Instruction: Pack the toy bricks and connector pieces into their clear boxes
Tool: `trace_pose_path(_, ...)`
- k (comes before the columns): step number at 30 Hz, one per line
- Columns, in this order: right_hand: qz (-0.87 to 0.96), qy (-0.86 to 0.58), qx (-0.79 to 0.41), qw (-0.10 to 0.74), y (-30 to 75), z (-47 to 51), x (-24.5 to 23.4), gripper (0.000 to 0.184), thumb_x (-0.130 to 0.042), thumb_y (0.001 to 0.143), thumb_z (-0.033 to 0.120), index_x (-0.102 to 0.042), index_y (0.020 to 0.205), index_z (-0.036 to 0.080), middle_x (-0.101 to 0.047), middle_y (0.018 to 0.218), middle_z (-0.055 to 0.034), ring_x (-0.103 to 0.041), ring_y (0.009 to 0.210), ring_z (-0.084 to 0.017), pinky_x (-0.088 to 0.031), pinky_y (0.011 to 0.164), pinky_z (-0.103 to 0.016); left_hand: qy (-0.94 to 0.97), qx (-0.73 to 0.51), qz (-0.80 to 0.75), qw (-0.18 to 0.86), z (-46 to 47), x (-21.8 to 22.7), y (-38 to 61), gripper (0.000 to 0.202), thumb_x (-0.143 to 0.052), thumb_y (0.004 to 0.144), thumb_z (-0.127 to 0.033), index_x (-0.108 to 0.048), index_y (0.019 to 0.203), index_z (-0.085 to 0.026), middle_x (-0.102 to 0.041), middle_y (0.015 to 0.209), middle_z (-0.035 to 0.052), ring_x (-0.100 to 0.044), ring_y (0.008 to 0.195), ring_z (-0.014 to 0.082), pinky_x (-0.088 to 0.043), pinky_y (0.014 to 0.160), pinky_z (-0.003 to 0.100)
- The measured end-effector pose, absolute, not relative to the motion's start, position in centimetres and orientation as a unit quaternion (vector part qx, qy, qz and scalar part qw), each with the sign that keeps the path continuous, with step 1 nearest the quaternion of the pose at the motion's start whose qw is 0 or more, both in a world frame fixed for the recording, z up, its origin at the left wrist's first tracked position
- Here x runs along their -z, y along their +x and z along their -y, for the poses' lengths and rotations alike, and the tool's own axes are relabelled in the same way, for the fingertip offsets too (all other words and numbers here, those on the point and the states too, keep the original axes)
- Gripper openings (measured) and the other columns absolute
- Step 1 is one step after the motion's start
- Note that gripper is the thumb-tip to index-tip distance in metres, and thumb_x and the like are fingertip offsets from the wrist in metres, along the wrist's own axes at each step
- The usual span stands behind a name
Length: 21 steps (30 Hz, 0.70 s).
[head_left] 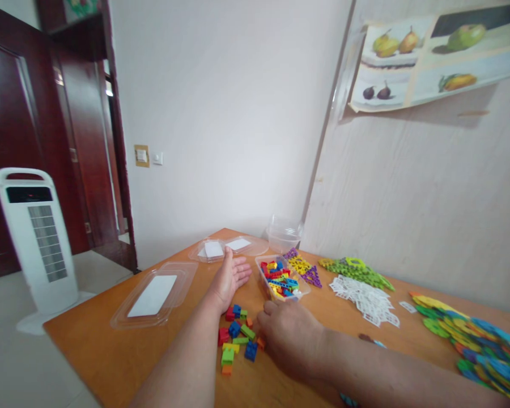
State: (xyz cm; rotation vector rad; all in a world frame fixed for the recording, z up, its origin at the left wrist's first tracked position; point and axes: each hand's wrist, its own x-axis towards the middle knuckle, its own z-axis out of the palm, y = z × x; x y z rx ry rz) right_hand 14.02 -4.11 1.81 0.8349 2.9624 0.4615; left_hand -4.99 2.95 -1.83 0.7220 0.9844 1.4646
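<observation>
My left hand point(230, 279) rests palm-up on the orange wooden table point(93, 334), fingers stretched out and holding nothing. Just below its wrist lies a loose pile of small coloured building bricks point(237, 338). My right hand point(287, 334) lies knuckles-up beside that pile, fingers curled down onto the table at the bricks' right edge; whatever is under the fingers is hidden. Just beyond the right hand stands a clear plastic tub point(280, 277) full of more coloured bricks.
Clear lids point(155, 294) point(227, 248) lie at the table's left and far side, with an empty clear bowl point(284, 232) by the wall. Flat plastic lattice pieces, purple-yellow point(301, 266), green point(357, 271), white point(365, 297) and multicoloured point(471, 337), spread along the right. A white tower fan point(38, 238) stands on the floor.
</observation>
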Motion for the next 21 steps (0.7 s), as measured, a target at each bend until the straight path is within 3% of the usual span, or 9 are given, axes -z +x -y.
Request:
trace_pose_path(5, -0.928, 0.34, -0.144, -0.057, 16.0, 2.9, -4.8, 0.019, -0.043, 0.094, 0.022, -0.062, 0.094, 0.018, -0.065, 0.095, -0.008, -0.061, 0.083, -0.018, -0.043, 0.068, -0.026, 0.313, -0.63, -0.423, 0.572, -2.8, 1.7, -4.8, 0.085, -0.03, 0.083, -0.079, -0.058, 0.124, -0.01, -0.061, 0.128, 0.0243, -0.062, 0.116, 0.0294, -0.044, 0.103, 0.041)
trace_pose_path(11, -0.893, 0.416, -0.138, -0.107, 16.3, 2.3, -6.3, 0.024, -0.04, 0.095, 0.02, -0.061, 0.108, 0.018, -0.063, 0.108, -0.0108, -0.061, 0.093, -0.019, -0.043, 0.076, -0.026, 0.313, -0.638, -0.419, 0.566, -2.6, 1.5, -4.4, 0.083, -0.029, 0.084, -0.079, -0.06, 0.122, -0.012, -0.062, 0.127, 0.0229, -0.062, 0.116, 0.0282, -0.044, 0.103, 0.04)
trace_pose_path(16, -0.921, 0.373, -0.063, -0.09, 13.0, 4.1, -4.9, 0.026, -0.043, 0.092, 0.021, -0.065, 0.103, 0.017, -0.068, 0.102, -0.0102, -0.064, 0.093, -0.019, -0.045, 0.076, -0.025, 0.308, -0.638, -0.408, 0.576, -2.8, 1.7, -4.3, 0.088, -0.024, 0.083, -0.08, -0.057, 0.125, -0.011, -0.059, 0.131, 0.0239, -0.06, 0.118, 0.0284, -0.043, 0.104, 0.039)
trace_pose_path(21, -0.908, 0.41, -0.066, -0.05, 9.0, 3.9, -3.7, 0.03, -0.048, 0.087, 0.031, -0.071, 0.097, 0.014, -0.072, 0.1, -0.0146, -0.068, 0.09, -0.026, -0.051, 0.072, -0.032, 0.286, -0.644, -0.4, 0.585, -3.1, 1.6, -4.5, 0.089, -0.02, 0.083, -0.081, -0.057, 0.125, -0.012, -0.059, 0.131, 0.0233, -0.06, 0.119, 0.0276, -0.045, 0.101, 0.037)
